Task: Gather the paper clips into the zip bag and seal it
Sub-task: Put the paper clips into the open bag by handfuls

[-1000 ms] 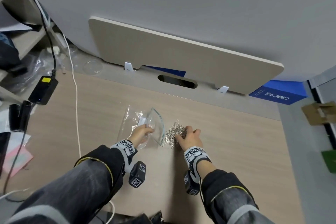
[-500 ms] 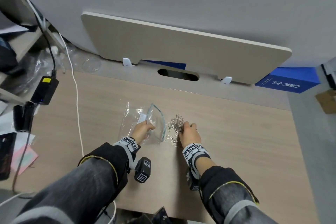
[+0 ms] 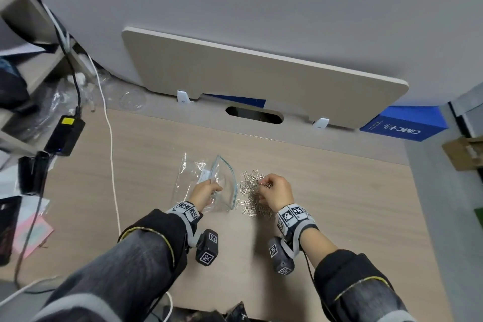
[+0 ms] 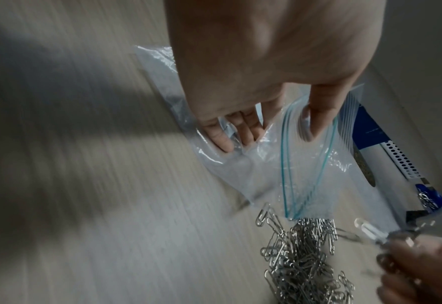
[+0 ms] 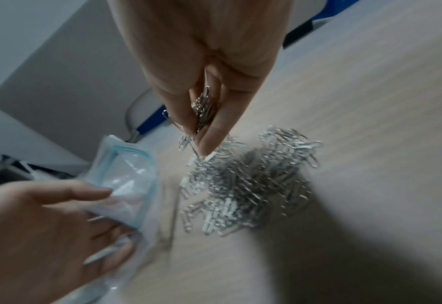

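Since a second ago the right hand (image 3: 275, 192) has gone from lying on the clips (image 3: 252, 197) to lifting off them with a small bunch pinched between thumb and fingertips (image 5: 209, 135); loose ends hang below the pinch. The left hand (image 3: 205, 192) has stayed put, its fingers pressing the lower wall of the bag (image 3: 209, 185) to the desk (image 3: 339, 217) and its thumb (image 4: 318, 115) hooked inside the upper lip, which props the mouth (image 4: 305, 162) open toward the pile. Most clips lie in a heap just under and beside the right hand, a few touching the bag's rim; none shows inside the bag yet, as far as I can tell. The likely trouble is in the carry: the pinch is shallow and the clips are tangled, so dangling ones may drop short of the mouth or drag others out of the heap. The opening is narrow and held by one thumb, so a bump from the right hand may fold it shut or push the bag away. Strays near the rim may also catch in the zip track and spoil the seal later.
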